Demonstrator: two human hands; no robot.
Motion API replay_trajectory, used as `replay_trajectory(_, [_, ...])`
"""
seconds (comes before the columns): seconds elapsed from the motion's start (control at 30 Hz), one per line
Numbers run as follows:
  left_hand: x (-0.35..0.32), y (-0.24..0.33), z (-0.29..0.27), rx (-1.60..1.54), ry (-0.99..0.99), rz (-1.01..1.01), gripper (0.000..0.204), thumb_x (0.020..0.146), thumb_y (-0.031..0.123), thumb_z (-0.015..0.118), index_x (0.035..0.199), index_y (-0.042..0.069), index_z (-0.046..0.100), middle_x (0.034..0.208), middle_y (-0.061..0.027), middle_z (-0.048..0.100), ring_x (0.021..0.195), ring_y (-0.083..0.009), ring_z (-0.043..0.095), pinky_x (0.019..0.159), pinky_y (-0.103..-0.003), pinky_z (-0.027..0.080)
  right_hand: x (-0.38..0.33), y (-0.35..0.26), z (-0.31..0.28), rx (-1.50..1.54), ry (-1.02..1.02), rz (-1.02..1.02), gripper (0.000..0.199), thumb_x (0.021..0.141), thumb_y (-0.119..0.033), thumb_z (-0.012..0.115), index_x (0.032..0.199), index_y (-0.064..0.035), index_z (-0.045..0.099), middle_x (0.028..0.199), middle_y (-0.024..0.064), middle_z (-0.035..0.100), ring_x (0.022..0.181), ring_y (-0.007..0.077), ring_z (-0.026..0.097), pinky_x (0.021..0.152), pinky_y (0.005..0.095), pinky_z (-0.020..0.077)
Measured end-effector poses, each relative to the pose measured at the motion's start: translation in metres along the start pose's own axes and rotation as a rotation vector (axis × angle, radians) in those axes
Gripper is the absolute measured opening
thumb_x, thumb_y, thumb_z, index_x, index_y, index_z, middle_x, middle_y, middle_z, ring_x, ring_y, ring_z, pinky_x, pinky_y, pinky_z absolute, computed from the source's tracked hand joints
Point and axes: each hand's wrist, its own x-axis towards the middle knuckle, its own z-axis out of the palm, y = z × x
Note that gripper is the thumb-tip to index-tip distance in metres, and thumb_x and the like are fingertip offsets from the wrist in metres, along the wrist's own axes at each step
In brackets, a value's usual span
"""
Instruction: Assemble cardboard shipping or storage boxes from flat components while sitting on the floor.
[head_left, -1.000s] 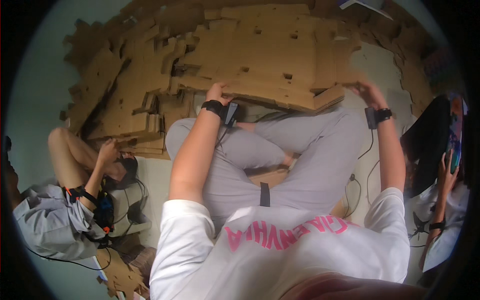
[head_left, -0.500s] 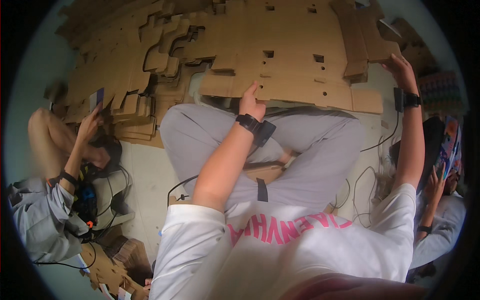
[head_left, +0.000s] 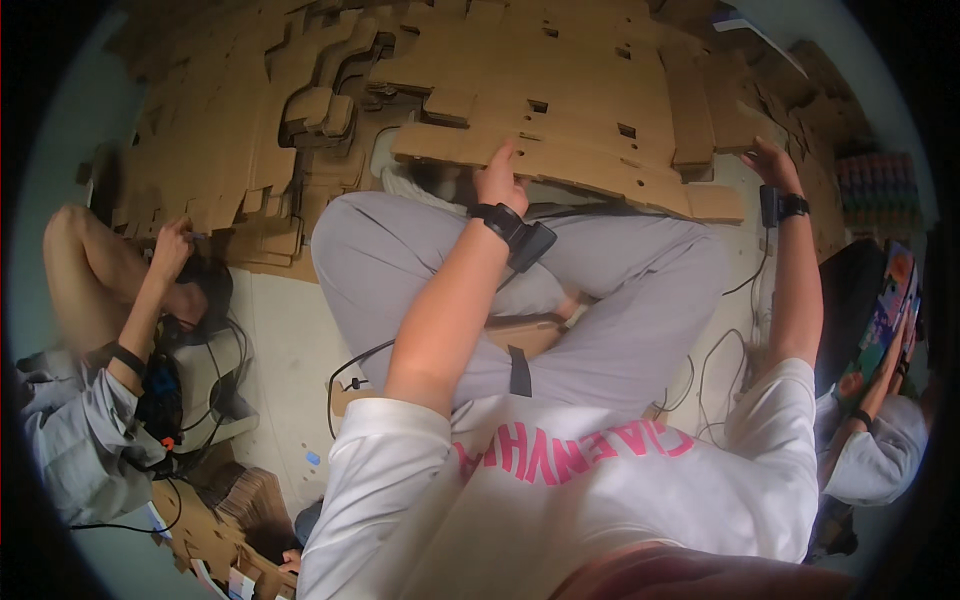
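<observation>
A large brown die-cut cardboard sheet (head_left: pixel 590 130) with small square and round holes lies in front of my crossed legs. My left hand (head_left: pixel 500 182) is closed on its near edge, thumb on top and the other fingers hidden beneath. Off to the right, my right hand (head_left: pixel 776 170) has its fingers curled at the edge of the sheet's right-hand folded panel (head_left: pixel 728 100). That panel's fold hides part of the grip. Both wrists wear black strapped devices with cables.
Stacked cardboard cutouts (head_left: pixel 220 130) spread along the left and far side. A person's hand (head_left: pixel 172 250) holds a small thin item at the left. Another person sits at the right with a colourful printed piece (head_left: pixel 888 290). Cables (head_left: pixel 715 370) trail over the pale floor.
The sheet's near edge has shifted slightly left and away, my left hand with it. My right hand has moved left and lower as the right panel shifted. The left-hand person's item has turned.
</observation>
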Motion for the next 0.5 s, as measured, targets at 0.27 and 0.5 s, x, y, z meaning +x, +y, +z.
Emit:
replay_trajectory(0.27, [0.001, -0.021, -0.022, -0.032, -0.108, 0.029, 0.035, 0.096, 0.015, 0.068, 0.129, 0.010, 0.058, 0.126, -0.0061, 0.063, 0.116, -0.0255, 0.061, 0.095, -0.045, 0.053, -0.063, -0.027, 0.024, -0.714, -0.095, -0.604, 0.036, 0.100, -0.017, 0.062, 0.127, 0.0060, 0.059, 0.125, 0.0156, 0.063, 0.110, 0.0274, 0.066, 0.099, 0.0409, 0.0563])
replay_trajectory(0.5, [-0.005, -0.015, -0.027, -0.133, -0.139, -0.031, 0.040, 0.096, 0.014, 0.068, 0.133, 0.009, 0.054, 0.129, -0.0076, 0.061, 0.118, -0.0267, 0.060, 0.100, -0.045, 0.051, -0.106, -0.067, 0.086, -0.211, 0.086, -0.411, 0.035, 0.098, -0.014, 0.062, 0.124, 0.0084, 0.058, 0.118, 0.0164, 0.065, 0.103, 0.0280, 0.069, 0.097, 0.0403, 0.0585])
